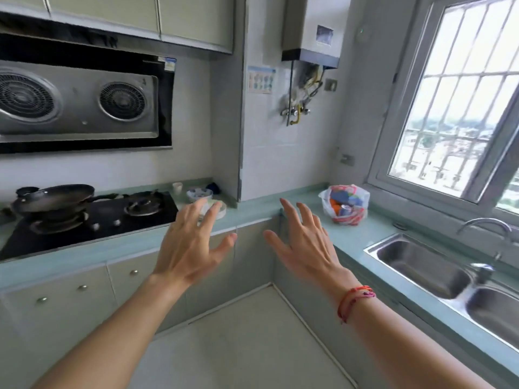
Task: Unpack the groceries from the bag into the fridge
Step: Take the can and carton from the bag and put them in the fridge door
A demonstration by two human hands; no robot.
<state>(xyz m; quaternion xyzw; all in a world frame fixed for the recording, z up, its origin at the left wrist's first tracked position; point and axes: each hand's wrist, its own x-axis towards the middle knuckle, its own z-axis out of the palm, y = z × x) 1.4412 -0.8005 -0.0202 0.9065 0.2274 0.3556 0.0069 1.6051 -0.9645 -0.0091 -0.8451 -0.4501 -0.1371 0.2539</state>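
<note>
**Kitchen corner:** A person is holding both bare arms out ahead over the floor [238, 346], palms down. The left grip [188, 248] is spreading wide, fingers straight and apart, holding nothing. In the camera's line its fingertips are overlapping a pale plate [224, 211] at the corner of the teal surface [261, 211]. The right grip [306, 248] is likewise splaying wide and holding nothing, a red cord bracelet [355, 301] circling its wrist. The two grips are hovering near each other, apart, in front of the cabinet fronts [250, 254] below the surface's corner.

The grocery bag [345, 217], thin clear plastic with red print, is sitting upright on the surface at about two o'clock from the right grip. It is lying well apart from that grip and neither grip is touching it. Its mouth is gaping open, showing blue, orange and green groceries [341, 199], too blurred to name further.

At four o'clock from the bag a steel double sink [415, 265] is sitting sunk in the surface, a curved tap [486, 223] behind it, under a barred window [463, 94]. At ten o'clock from the left grip a dark wok [53, 196] is resting on a black gas hob [92, 223], beneath an extractor hood [78, 105]. A patterned bowl [200, 193] is standing near the wall at twelve o'clock from the left grip.
</note>
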